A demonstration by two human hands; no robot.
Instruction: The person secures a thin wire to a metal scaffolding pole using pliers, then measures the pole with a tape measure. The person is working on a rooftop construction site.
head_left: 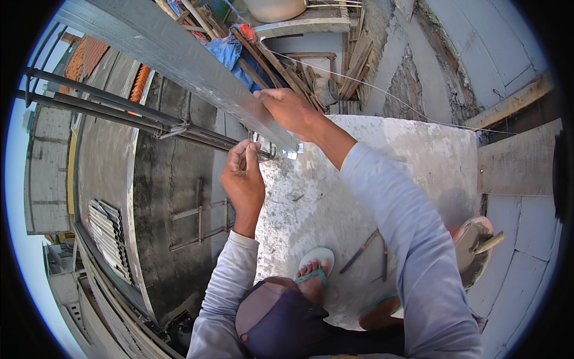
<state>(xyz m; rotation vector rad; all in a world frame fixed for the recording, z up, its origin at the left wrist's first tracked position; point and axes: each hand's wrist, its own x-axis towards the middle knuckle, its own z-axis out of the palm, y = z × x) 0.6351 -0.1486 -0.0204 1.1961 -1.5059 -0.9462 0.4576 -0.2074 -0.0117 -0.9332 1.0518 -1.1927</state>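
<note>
1. Metal beam (197,69) lies nearest the camera, slanting from the upper left of the frame down to the centre
2. Right hand (288,112), just above centre, pinches the beam's edge near its lower end, seemingly to steady it
3. Left hand (244,182), just left of centre, has thumb and fingertips pressed together beside the steel rods (173,128); I cannot tell whether anything thin sits between them, though the pose suits fine handling
4. Those rods cross the left of the frame, bunched where crosspieces seem to hold them in line
5. Two-handled tool (359,252) lies on the concrete floor (359,179), lower right of centre near a sandal (327,257), perhaps because both hands are busy
</note>
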